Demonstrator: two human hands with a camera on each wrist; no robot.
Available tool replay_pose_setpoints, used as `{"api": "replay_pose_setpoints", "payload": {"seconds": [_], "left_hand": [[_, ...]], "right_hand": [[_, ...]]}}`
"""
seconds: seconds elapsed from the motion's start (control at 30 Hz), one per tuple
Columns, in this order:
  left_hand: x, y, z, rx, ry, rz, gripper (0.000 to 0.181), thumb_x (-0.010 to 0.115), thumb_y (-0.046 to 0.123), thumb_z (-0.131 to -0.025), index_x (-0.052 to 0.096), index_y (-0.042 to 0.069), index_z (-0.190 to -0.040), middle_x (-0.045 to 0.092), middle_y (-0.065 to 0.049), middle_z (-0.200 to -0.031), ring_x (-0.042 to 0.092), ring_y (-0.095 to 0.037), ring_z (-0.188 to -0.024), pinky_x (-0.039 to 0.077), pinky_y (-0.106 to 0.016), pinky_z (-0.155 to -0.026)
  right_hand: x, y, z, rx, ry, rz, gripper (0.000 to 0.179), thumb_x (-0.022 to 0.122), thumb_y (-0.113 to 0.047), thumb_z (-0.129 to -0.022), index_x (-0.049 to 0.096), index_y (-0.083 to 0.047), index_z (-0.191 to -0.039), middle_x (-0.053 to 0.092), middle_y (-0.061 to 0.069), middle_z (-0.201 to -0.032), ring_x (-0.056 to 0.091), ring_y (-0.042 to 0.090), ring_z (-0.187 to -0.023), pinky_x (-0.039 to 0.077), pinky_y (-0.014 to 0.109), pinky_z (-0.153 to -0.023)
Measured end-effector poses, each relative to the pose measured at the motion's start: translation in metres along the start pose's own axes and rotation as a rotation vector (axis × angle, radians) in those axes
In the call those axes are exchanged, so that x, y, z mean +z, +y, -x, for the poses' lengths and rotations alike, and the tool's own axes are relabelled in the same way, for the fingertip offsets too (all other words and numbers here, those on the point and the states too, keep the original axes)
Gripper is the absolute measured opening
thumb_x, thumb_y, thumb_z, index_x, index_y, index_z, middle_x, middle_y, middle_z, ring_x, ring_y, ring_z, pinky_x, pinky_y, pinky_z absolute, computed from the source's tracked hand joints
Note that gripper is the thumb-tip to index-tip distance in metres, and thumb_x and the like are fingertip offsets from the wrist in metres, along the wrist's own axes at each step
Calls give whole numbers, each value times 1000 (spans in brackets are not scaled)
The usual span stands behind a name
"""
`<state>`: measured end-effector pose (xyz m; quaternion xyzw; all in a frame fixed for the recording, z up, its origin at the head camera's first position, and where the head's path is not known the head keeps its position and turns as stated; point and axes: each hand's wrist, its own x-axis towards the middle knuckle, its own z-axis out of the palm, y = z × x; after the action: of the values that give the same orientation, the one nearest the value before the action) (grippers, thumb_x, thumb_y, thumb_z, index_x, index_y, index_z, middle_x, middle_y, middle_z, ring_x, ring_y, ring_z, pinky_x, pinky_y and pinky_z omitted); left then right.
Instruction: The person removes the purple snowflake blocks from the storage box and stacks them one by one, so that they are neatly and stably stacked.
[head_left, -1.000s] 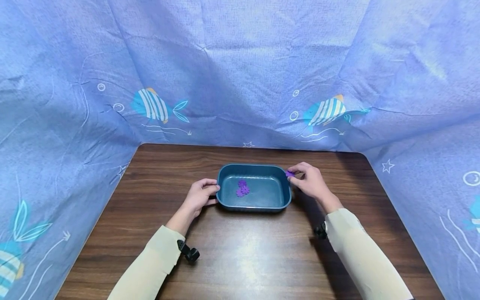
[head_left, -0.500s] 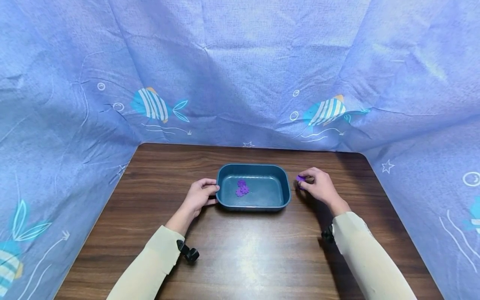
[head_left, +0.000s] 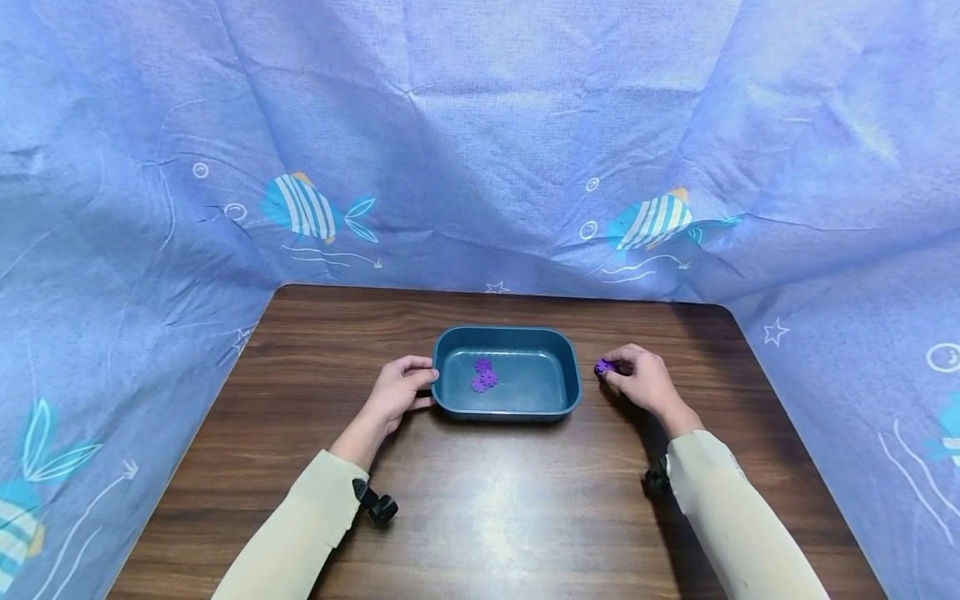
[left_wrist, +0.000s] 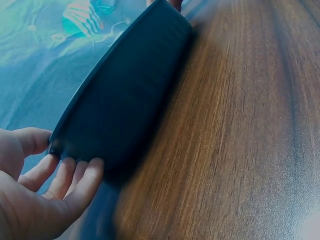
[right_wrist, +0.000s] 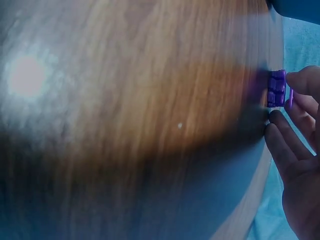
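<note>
A dark teal rectangular tub (head_left: 507, 413) stands on the table with several purple flower-shaped pieces (head_left: 487, 378) lying in its left half. My left hand (head_left: 397, 387) grips the tub's left end, thumb at the rim and fingers against the outer wall, as the left wrist view also shows. To the right of the tub, my right hand (head_left: 641, 379) pinches a thin purple flower-shaped piece (right_wrist: 291, 97) between thumb and finger. Just under it a short stack of similar purple pieces (right_wrist: 276, 89) stands on the table; whether the held piece touches the stack I cannot tell.
The brown wood-grain table (head_left: 465, 508) ends at a back edge against a blue curtain (head_left: 480, 150) printed with fish. Black straps with small cameras sit at both wrists.
My right hand has moved from the tub's right rim down and right to the purple stack, carrying a purple piece. The left hand and the tub have barely moved.
</note>
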<state>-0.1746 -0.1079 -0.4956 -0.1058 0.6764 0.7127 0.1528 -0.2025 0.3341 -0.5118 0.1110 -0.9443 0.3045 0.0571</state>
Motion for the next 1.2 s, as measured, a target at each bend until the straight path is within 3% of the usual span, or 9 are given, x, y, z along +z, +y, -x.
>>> {"api": "replay_pose_setpoints", "payload": {"seconds": [0.7,1.2], "left_hand": [[0,-1,0,4,5,-5,32,66,7,-99,60,-3,-129,68,-12,-108,68,-17,-91,65,-39,-81],[1,0,1,2,-3,9,36,66,7,-99,58,-5,-131,65,-22,-120,68,-22,-99,64,-43,-85]], "right_hand": [[4,3,3,25,15,14,22,80,-11,-88,76,-2,-108,72,15,-111,69,34,-103,59,53,-92],[3,-2,3,39,11,6,23,80,-15,-89,76,-3,-108,71,15,-110,68,32,-101,60,51,-91]]}}
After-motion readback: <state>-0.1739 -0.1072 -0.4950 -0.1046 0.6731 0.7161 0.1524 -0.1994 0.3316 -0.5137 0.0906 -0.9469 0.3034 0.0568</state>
